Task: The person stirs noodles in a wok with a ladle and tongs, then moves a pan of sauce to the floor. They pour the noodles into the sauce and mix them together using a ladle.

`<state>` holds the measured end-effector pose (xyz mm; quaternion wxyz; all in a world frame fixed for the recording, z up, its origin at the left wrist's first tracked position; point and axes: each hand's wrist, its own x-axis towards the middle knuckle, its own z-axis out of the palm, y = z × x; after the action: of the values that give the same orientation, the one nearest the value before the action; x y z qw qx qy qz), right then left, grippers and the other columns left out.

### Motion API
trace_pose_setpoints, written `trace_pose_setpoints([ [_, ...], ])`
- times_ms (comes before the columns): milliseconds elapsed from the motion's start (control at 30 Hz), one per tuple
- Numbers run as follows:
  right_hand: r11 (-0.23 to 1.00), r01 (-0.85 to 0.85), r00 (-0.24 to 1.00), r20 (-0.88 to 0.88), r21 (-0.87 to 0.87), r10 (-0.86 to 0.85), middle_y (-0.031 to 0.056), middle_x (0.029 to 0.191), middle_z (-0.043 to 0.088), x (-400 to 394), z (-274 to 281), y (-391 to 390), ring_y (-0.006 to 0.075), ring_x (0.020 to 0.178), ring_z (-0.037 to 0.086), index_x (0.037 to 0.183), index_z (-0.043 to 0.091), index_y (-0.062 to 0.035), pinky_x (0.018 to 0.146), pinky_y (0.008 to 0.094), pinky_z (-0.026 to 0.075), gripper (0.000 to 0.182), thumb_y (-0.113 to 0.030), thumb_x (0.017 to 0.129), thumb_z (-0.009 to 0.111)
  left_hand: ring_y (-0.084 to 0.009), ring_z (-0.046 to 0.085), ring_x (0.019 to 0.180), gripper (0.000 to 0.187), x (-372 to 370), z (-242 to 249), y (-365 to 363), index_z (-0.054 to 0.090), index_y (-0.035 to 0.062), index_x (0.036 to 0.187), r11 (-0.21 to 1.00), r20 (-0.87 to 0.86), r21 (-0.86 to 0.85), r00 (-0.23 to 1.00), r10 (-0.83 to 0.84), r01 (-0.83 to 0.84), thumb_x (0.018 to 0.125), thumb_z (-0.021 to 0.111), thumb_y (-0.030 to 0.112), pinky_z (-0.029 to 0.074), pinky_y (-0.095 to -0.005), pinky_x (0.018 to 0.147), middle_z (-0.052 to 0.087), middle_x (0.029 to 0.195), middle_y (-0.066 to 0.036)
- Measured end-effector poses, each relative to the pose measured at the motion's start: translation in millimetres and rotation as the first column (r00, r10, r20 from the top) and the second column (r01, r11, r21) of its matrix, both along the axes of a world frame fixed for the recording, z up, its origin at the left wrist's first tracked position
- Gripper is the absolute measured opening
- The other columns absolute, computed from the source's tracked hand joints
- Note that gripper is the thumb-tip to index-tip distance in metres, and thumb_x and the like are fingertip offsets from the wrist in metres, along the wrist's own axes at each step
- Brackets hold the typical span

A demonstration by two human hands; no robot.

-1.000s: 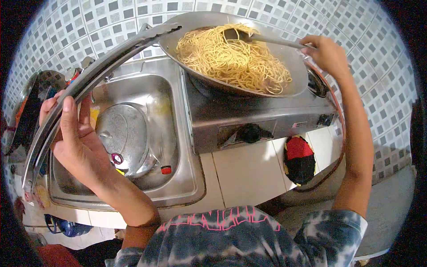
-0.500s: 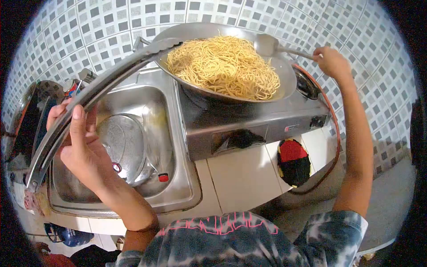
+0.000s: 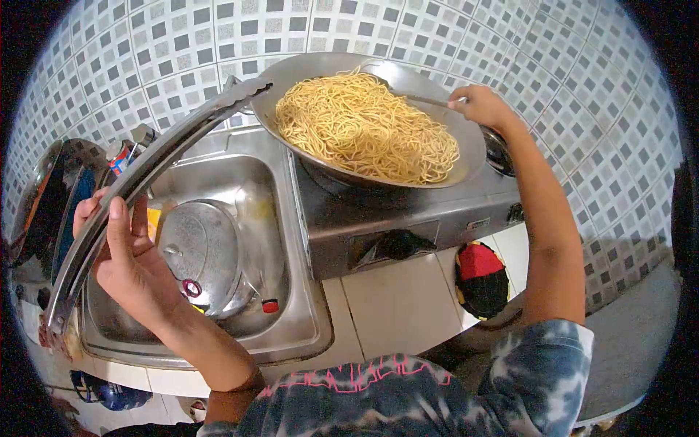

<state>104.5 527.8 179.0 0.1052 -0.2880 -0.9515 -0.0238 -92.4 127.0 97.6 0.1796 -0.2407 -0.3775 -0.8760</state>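
My left hand (image 3: 135, 255) is closed around a pair of long metal tongs (image 3: 149, 171), raised over the sink with the scalloped tips near the wok's left rim. A wide metal wok (image 3: 470, 149) sits on the gas stove, heaped with yellow noodles (image 3: 364, 124). At the far right side of the wok, my right hand (image 3: 484, 107) grips the handle of a metal spatula (image 3: 429, 100). The spatula's blade is hidden, apparently behind or under the noodles.
A steel sink (image 3: 320, 320) left of the stove (image 3: 422, 215) holds a round metal lid (image 3: 200, 244) and a clear bottle with a red cap (image 3: 270, 306). A red-and-black pad (image 3: 480, 280) lies before the stove. A can (image 3: 118, 156) stands behind the sink; a tiled wall (image 3: 262, 29) rises behind.
My right hand has moved left toward the wok, and the spatula's blade has gone from view at the noodles' far edge. The tongs' tips have shifted slightly left, off the wok's rim.
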Motion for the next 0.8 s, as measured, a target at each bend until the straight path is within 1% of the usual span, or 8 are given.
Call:
trace_pose_setpoints([
  [67, 0.997, 0.003, 0.999, -0.034, -0.072, -0.005, 0.0144, 0.083, 0.060, 3.3, 0.2, -2.9, 0.0264, 0.077, 0.057, 0.090, 0.060, -0.0054, 0.070, 0.0343, 0.044, 0.028, -0.027, 0.071, 0.059, -0.0176, 0.053, 0.088, 0.023, 2.0, 1.4, -0.4, 0.046, 0.0020, 0.098, 1.000, 0.007, -0.006, 1.000, 0.017, -0.017, 0.076, 0.054, 0.003, 0.045, -0.0312, 0.078, 0.050, 0.095, -0.010],
  [167, 0.997, -0.012, 0.997, -0.077, -0.080, 0.006, 0.0129, 0.080, 0.060, 16.9, 5.6, -10.2, 0.0254, 0.072, 0.057, 0.090, 0.059, -0.0045, 0.068, 0.0320, 0.044, 0.029, -0.027, 0.072, 0.059, -0.0180, 0.053, 0.088, 0.023, -0.6, 0.1, -1.9, 0.046, 0.0021, 0.097, 1.000, -0.004, 0.008, 1.000, -0.003, 0.003, 0.076, 0.054, 0.002, 0.045, -0.0315, 0.079, 0.050, 0.095, -0.009],
  [267, 0.991, -0.133, 0.984, -0.125, -0.031, 0.129, 0.0124, 0.075, 0.060, 33.5, 14.2, -29.9, 0.0234, 0.065, 0.057, 0.090, 0.059, -0.0038, 0.064, 0.0294, 0.044, 0.027, -0.025, 0.072, 0.059, -0.0184, 0.053, 0.087, 0.023, -0.4, 0.2, -2.0, 0.047, 0.0021, 0.097, 1.000, 0.012, 0.025, 1.000, -0.018, 0.018, 0.075, 0.055, 0.002, 0.046, -0.0321, 0.078, 0.051, 0.094, -0.009],
  [367, 0.987, -0.132, 0.989, -0.052, 0.093, 0.137, 0.0118, 0.077, 0.060, 48.6, 28.0, -66.7, 0.0181, 0.063, 0.056, 0.092, 0.058, -0.0014, 0.061, 0.0277, 0.044, 0.026, -0.019, 0.074, 0.058, -0.0187, 0.054, 0.087, 0.023, -0.9, -0.4, -4.4, 0.047, 0.0020, 0.096, 1.000, 0.017, 0.004, 1.000, -0.010, 0.010, 0.075, 0.055, 0.002, 0.046, -0.0327, 0.078, 0.052, 0.093, -0.010],
  [467, 0.980, -0.093, 0.993, -0.051, 0.173, 0.103, 0.0134, 0.077, 0.060, 67.0, 34.8, -102.7, 0.0188, 0.065, 0.057, 0.094, 0.057, -0.0014, 0.061, 0.0273, 0.043, 0.025, -0.016, 0.073, 0.058, -0.0188, 0.054, 0.087, 0.022, 1.5, 1.3, -4.8, 0.047, 0.0019, 0.095, 1.000, -0.018, 0.024, 1.000, -0.016, 0.016, 0.075, 0.055, 0.002, 0.046, -0.0329, 0.077, 0.052, 0.093, -0.010],
  [567, 0.984, -0.038, 0.997, -0.061, 0.171, 0.049, 0.0135, 0.080, 0.059, 82.5, 39.6, -138.7, 0.0257, 0.069, 0.058, 0.093, 0.058, -0.0060, 0.060, 0.0303, 0.044, 0.026, -0.020, 0.071, 0.059, -0.0191, 0.054, 0.087, 0.023, 1.1, 0.4, -3.9, 0.047, 0.0011, 0.096, 0.999, -0.019, 0.028, 1.000, -0.016, 0.016, 0.075, 0.055, 0.002, 0.046, -0.0333, 0.078, 0.052, 0.093, -0.011],
  [667, 0.969, -0.064, 0.995, -0.061, 0.240, 0.081, 0.0124, 0.077, 0.059, 101.2, 41.8, -160.2, 0.0261, 0.067, 0.057, 0.092, 0.058, -0.0063, 0.058, 0.0300, 0.043, 0.025, -0.016, 0.069, 0.060, -0.0192, 0.054, 0.087, 0.024, 2.2, 0.6, -0.3, 0.046, 0.0000, 0.096, 1.000, -0.020, 0.011, 0.999, -0.025, 0.026, 0.075, 0.056, 0.002, 0.046, -0.0335, 0.078, 0.052, 0.093, -0.011],
  [800, 0.926, -0.110, 0.992, -0.014, 0.361, 0.123, 0.0113, 0.066, 0.055, 124.1, 46.5, -180.6, 0.0255, 0.058, 0.053, 0.090, 0.059, -0.0049, 0.053, 0.0313, 0.041, 0.024, -0.011, 0.066, 0.061, -0.0190, 0.054, 0.086, 0.024, 1.2, -0.4, 3.6, 0.046, -0.0013, 0.096, 0.999, -0.027, -0.014, 0.999, -0.047, 0.046, 0.075, 0.056, 0.002, 0.046, -0.0333, 0.078, 0.052, 0.092, -0.011],
])
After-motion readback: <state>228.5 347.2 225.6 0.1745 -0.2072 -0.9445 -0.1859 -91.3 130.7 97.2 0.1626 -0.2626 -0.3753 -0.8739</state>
